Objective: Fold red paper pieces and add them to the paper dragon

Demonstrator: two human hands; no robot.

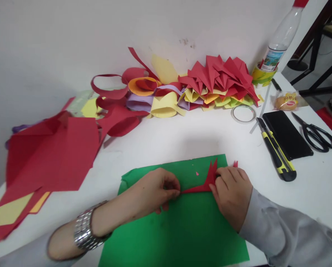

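A small folded piece of red paper (203, 184) lies on a green sheet (182, 230) near the table's front edge. My left hand (154, 191) pinches its left tip with fingers closed. My right hand (232, 193) presses and grips its right end, where spiky red points stick up. A silver watch sits on my left wrist. A tiny pink scrap (197, 173) lies on the green sheet behind the fold.
Red and yellow sheets (51, 155) are piled at the left. Curled paper strips (146, 94) and folded red shapes (221, 79) line the wall. At the right lie a tape ring (243, 113), utility knife (277, 152), black case (286, 133), scissors (317, 135), and a bottle (279, 40).
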